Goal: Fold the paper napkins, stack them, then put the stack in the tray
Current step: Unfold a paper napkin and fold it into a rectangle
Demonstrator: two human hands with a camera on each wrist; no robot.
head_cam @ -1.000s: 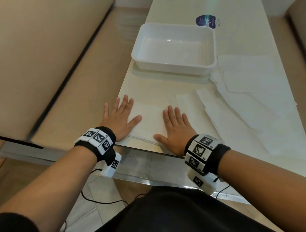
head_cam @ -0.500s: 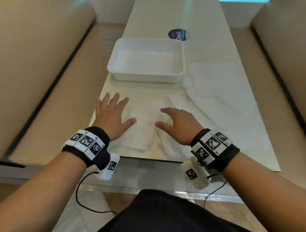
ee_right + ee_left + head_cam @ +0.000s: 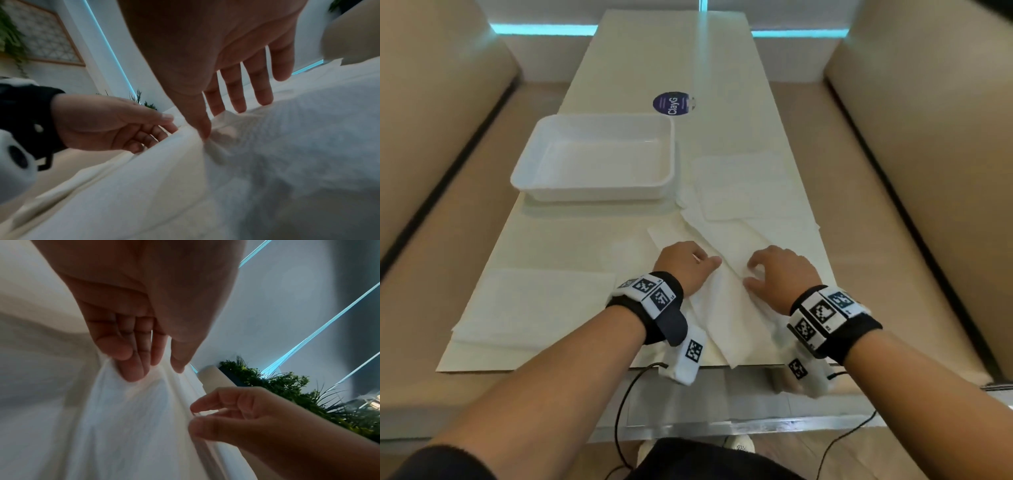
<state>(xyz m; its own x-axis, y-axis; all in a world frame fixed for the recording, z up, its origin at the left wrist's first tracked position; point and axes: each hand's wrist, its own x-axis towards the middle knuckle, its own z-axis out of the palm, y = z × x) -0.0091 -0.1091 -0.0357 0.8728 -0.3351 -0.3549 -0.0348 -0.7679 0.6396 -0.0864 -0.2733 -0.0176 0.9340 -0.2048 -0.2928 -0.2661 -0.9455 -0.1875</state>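
A loose white napkin (image 3: 726, 308) lies crumpled at the near table edge, raised into a ridge between my hands. My left hand (image 3: 709, 263) grips its left side, fingers curled into the paper (image 3: 131, 369). My right hand (image 3: 751, 274) pinches the ridge between thumb and forefinger (image 3: 205, 133). A folded napkin stack (image 3: 534, 301) lies flat to the left of both hands. The white tray (image 3: 527, 178) stands further back on the left with nothing in it. Several unfolded napkins (image 3: 743, 192) overlap to the right of the tray.
The long pale table (image 3: 654, 51) runs away from me, with a round purple sticker (image 3: 673, 102) behind the tray. Beige benches (image 3: 431, 102) flank it on both sides. Cables hang below the near edge.
Both hands lifted off the folded napkin they were pressing flat and moved right to a loose napkin, which they now grip. The folded stack stays at the left.
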